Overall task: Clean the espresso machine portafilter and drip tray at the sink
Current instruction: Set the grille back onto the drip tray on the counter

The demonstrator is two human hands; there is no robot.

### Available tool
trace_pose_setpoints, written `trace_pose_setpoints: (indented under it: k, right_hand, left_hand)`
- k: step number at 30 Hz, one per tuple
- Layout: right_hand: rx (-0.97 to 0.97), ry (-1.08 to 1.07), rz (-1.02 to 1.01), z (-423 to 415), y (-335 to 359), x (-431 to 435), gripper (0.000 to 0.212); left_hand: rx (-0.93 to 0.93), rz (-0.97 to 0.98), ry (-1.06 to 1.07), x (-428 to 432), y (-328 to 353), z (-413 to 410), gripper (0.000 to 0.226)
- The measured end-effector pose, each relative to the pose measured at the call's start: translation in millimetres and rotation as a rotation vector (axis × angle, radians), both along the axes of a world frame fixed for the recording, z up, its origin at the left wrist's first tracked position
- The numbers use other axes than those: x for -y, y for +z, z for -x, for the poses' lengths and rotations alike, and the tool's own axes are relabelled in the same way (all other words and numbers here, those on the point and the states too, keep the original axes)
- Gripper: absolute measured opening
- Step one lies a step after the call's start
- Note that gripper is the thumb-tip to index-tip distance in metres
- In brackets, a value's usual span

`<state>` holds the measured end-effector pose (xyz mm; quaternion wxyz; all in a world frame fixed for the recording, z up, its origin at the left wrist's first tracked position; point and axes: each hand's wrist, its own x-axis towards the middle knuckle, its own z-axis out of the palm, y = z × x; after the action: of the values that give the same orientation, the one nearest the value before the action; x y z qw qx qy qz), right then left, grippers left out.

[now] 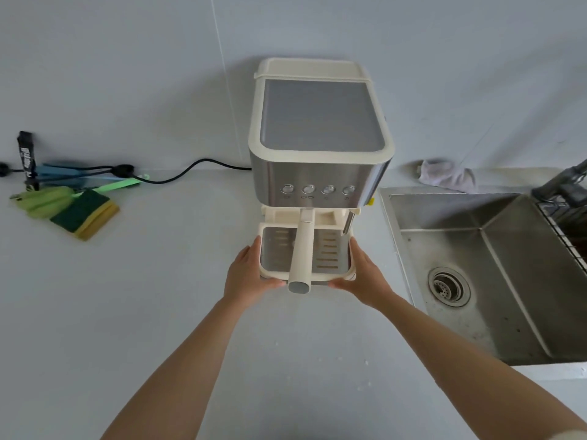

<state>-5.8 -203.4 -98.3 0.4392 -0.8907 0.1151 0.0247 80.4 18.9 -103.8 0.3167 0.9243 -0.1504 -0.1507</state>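
- The left hand (251, 274) grips the left side of the cream plastic drip tray (276, 249) with a slotted grey grate. Its fingers lie along the side wall and its thumb hooks over the front edge.
- The right hand (365, 274) holds the tray's right side in the same way, thumb on the front edge.
- The drip tray sits at the foot of the cream and brushed-steel espresso machine (317, 122), low on the pale grey counter (158, 296).
- The portafilter (300, 252), with a long cream cylindrical handle, is locked in under the machine's head. Its handle points out over the tray between the two hands.
- Four round silver buttons (317, 188) line the steel front, and a short metal steam wand (347, 222) hangs at the right.
- A black power cord (190, 169) runs left from the machine along the wall.
- The stainless steel sink (444, 211) lies just right of the machine, with a round drain strainer (448, 286) in its floor.
- A crumpled pale lilac cloth (448, 176) lies behind the sink.
- A green and yellow sponge (85, 214) lies far left on the counter.
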Motion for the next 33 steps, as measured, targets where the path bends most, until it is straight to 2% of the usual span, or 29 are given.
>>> trace_pose_setpoints:
  k: [11,25,33]
  right_hand:
    - [-0.064,0.007,0.066,-35,-13,16,0.086]
    - [-0.104,0.042,0.127,-61,-18,30,0.074]
    - [-0.123,0.045,0.124,-62,-21,31,0.079]
  left_hand:
    - [0.008,-0.045,-0.017,15,-9,-30,0.092]
    - [0.062,-0.149,0.012,27,-13,-47,0.102]
    - [0.063,-0.184,-0.007,28,-14,-48,0.101]
